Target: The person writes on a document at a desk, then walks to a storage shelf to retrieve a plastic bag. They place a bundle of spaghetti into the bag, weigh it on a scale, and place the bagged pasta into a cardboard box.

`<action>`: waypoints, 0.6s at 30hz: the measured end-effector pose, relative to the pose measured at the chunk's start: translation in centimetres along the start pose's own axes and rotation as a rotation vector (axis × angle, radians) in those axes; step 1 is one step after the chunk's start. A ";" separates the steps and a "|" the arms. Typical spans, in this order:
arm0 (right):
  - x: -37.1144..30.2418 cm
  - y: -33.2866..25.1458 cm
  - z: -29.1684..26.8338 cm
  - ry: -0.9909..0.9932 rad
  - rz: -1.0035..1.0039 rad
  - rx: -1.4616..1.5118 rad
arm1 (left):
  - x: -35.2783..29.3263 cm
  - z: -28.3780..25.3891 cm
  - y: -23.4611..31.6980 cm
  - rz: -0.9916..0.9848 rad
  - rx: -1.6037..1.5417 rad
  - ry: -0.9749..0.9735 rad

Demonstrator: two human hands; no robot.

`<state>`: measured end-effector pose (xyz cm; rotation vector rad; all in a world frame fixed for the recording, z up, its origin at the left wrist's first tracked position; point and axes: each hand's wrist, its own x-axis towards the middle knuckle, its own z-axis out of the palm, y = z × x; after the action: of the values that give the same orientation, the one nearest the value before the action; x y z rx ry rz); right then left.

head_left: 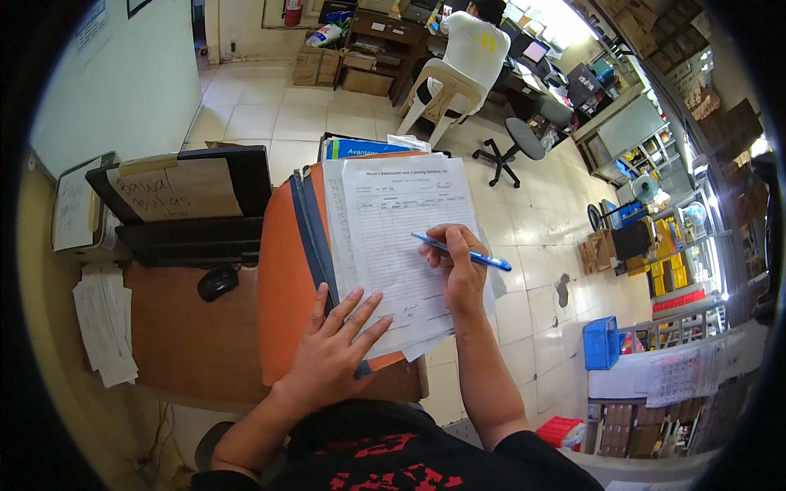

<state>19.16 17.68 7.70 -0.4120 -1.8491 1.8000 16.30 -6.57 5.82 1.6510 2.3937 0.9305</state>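
Two main risks: slippage & stray marks

Printed form (393, 270) lies on top of a fanned pile of sheets over an orange folder (282, 278), at the desk's (188, 335) right end. L hand (336, 340) is spread, fingers apart, palm down on the form's lower-left corner & the folder. R hand (458, 270) is closed round a blue pen (491, 262), above the form's right half.

Poss. trouble: the pile seems to jut past the desk's right edge, so w/ only the lower-left pinned, a push from the R side could skew the sheets or tip them onto the tiled floor (524, 278). Uneven layers underneath, incl. a dark blue folder edge (309, 237), may make the surface bumpy, so a line could wobble or the pen poke thru. If the L hand lifts, top sheet prob. shifts mid-stroke. R hand could also smudge any fresh ink it drags over.

Hard to tell: whether pen tip touches paper. R hand's lower fingers are curled out of view; L palm covers the form's corner. Entries too small to read reliably. What props up the pile's R side: hidden. Seated co-worker's (475, 53) hands: n/a, back turned. Far R rim: bent, glary, partly cut off.
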 end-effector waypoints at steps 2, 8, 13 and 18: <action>-0.5 0.0 -0.1 -0.027 -0.030 -0.114 | -0.1 0.2 0.2 -0.014 0.019 0.015; -0.1 0.4 -0.2 -0.135 -0.036 -0.123 | 0.4 0.2 0.0 0.052 0.174 0.014; -0.9 0.6 -0.5 -0.261 0.001 -0.173 | 0.5 0.3 0.4 0.009 0.090 0.080; -0.7 -0.7 -0.1 -0.291 -0.005 -0.220 | 0.2 0.8 1.1 -0.001 0.143 0.034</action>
<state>19.89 17.38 8.28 -0.2321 -2.2570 1.7321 17.46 -5.81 5.83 1.6932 2.5380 0.8110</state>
